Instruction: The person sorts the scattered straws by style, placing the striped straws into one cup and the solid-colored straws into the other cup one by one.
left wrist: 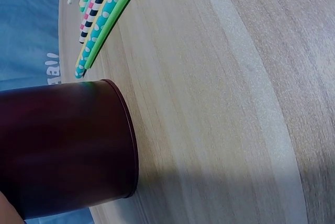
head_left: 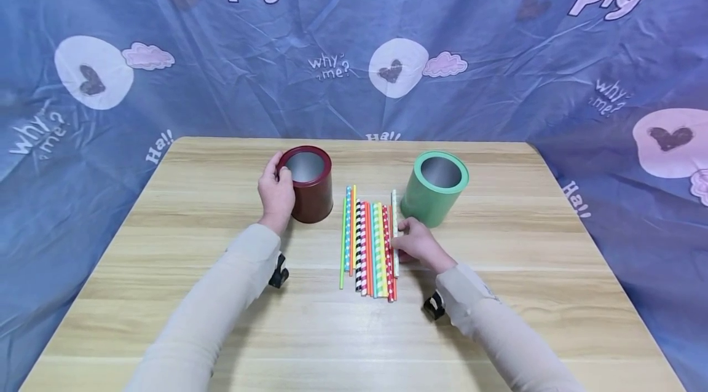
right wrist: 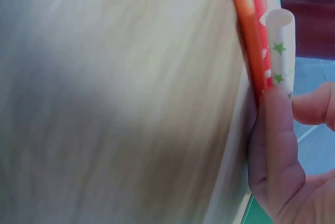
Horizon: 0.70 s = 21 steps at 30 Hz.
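My left hand (head_left: 276,196) grips the upper left side of an upright dark red can (head_left: 315,203), fingers at its rim. The can is open-topped with a silvery inside, and its wall fills the left of the left wrist view. With my right hand (head_left: 421,246) I pinch a white paper straw with green stars (right wrist: 281,51) between thumb and fingers. That straw is at the right end of a row of colourful paper straws (head_left: 362,250), striped, dotted and plain. Beside it in the right wrist view are a red dotted straw (right wrist: 259,14) and an orange straw (right wrist: 246,20).
An upright open green can (head_left: 426,204) stands just beyond my right hand. Both cans and the straws are on a light wooden table (head_left: 193,244). A blue printed cloth (head_left: 310,23) hangs behind and at the sides of the table.
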Tool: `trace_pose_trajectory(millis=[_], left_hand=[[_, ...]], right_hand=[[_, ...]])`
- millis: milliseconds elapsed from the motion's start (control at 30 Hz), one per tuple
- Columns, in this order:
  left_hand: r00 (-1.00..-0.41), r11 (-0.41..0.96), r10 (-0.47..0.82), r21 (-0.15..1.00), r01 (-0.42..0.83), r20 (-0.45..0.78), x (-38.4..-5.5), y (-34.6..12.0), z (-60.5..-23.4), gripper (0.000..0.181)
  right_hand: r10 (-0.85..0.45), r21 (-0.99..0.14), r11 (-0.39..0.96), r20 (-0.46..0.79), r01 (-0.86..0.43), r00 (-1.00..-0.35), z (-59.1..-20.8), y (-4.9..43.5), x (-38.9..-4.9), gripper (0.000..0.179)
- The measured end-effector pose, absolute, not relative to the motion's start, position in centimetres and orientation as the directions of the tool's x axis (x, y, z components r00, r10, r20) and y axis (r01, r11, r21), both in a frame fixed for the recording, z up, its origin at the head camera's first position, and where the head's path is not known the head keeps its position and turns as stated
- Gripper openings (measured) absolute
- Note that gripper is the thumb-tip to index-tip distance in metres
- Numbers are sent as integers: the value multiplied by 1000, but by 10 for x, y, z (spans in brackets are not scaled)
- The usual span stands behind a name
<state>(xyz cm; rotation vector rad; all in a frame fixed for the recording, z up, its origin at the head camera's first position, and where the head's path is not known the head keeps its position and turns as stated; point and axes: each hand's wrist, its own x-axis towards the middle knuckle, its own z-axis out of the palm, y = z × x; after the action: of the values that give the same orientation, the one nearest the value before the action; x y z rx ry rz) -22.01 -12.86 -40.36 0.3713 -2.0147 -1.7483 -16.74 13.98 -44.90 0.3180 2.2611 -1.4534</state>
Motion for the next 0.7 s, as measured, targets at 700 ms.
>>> trace_pose_trajectory(millis=[700], left_hand=[[-856, 109, -501, 990, 85, 128, -219, -125, -400, 40]], right_hand=[[-157, -900, 186, -424, 395, -892, -395, 115, -198, 56]])
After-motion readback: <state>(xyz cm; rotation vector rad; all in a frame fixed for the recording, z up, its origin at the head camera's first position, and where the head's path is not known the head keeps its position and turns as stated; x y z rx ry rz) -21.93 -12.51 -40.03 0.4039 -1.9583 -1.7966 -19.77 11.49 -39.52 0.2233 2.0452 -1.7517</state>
